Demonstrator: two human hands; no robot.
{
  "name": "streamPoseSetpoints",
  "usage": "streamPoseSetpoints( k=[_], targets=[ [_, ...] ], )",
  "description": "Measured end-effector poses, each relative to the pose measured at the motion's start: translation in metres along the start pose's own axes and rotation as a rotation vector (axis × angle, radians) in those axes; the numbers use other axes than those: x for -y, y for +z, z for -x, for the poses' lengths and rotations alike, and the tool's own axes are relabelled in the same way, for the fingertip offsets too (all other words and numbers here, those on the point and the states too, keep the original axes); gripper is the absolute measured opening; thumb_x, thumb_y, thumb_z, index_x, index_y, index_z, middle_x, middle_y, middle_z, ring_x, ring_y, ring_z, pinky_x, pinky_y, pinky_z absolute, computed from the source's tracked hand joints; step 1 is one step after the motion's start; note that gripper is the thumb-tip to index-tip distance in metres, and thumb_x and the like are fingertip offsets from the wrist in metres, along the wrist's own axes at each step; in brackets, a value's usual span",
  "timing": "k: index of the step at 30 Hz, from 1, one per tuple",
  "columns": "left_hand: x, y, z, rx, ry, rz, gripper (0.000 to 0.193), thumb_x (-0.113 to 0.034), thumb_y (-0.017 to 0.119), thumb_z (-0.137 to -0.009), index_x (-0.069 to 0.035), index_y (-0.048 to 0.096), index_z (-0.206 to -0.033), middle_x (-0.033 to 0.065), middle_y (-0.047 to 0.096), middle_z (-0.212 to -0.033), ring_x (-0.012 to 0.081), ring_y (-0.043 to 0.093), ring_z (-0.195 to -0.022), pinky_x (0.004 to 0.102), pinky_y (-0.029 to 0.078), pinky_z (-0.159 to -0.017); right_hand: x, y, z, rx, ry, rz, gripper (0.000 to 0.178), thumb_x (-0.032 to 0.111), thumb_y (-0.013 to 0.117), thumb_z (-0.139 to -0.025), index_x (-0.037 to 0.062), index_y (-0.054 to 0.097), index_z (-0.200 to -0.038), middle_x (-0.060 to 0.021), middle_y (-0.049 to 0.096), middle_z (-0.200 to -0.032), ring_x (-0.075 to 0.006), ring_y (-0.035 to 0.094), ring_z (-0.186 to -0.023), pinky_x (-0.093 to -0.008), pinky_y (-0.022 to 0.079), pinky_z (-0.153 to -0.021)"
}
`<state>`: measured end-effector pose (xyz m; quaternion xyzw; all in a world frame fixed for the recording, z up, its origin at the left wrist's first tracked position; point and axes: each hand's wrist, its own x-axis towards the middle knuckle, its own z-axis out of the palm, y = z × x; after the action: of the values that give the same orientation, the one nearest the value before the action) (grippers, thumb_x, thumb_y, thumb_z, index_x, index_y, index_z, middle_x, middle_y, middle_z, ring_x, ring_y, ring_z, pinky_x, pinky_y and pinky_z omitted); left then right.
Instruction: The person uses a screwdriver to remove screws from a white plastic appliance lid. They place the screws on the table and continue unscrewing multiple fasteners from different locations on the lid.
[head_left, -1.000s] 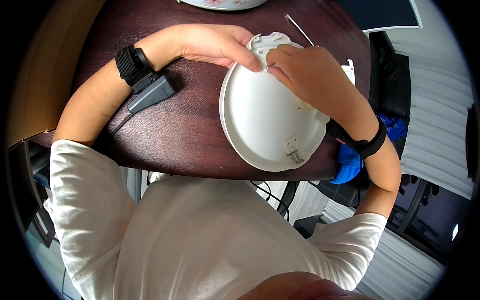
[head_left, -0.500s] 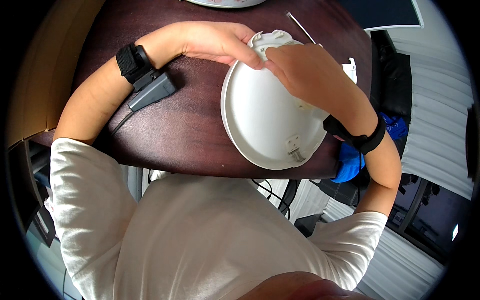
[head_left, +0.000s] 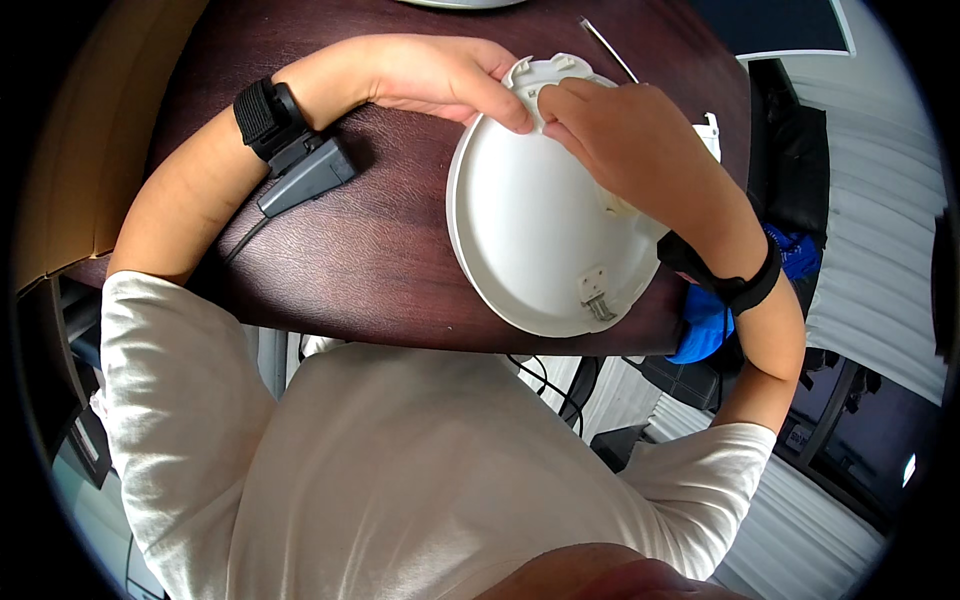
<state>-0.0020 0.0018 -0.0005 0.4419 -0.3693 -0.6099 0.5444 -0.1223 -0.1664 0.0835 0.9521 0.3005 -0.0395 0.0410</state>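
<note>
"Left fingers (head_left: 503,104)?"
"Closed on the far rim of the white cover (head_left: 530,230), over the counter (head_left: 380,265). Right fingers (head_left: 566,106) bunch there; whether they pinch anything, I can't tell."
"Danger?"
"Should the left grip loosen, pressing could tip it."

White oval cover (head_left: 535,230), mottled dark red-brown tabletop (head_left: 370,260), black wrist straps (head_left: 262,118), bright blue cloth (head_left: 704,325)

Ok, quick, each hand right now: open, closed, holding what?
Left hand: closed, holding the white oval cover.
Right hand: closed at the cover's far end; whether it pinches anything small can't be told.
</note>
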Motion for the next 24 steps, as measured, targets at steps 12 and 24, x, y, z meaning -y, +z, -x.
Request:
streamPoseSetpoints(
  k=[12,24],
  targets=[
    [-0.004,0.000,0.003,0.029,-0.012,0.015,0.034,-0.015,0.067,-0.085,0.006,0.061,-0.111,0.0091,0.066,-0.107,0.0126,0.062,-0.099,0.0243,0.047,-0.092,0.000,-0.010,0.000,0.012,0.057,-0.051,0.012,0.013,0.059,-0.085,0.0062,0.055,-0.093,-0.0069,0.062,-0.079,-0.0238,0.066,-0.071,-0.0336,0.050,-0.058],
    [-0.001,0.001,0.000,0.007,-0.005,0.014,0.034,-0.015,0.067,-0.084,0.006,0.061,-0.111,0.0088,0.066,-0.106,0.0119,0.063,-0.099,0.0233,0.047,-0.092,0.001,0.001,0.002,-0.001,0.015,-0.011,0.013,0.011,0.060,-0.082,0.0063,0.055,-0.093,-0.0064,0.062,-0.080,-0.0221,0.066,-0.070,-0.0327,0.050,-0.058]
  ],
)
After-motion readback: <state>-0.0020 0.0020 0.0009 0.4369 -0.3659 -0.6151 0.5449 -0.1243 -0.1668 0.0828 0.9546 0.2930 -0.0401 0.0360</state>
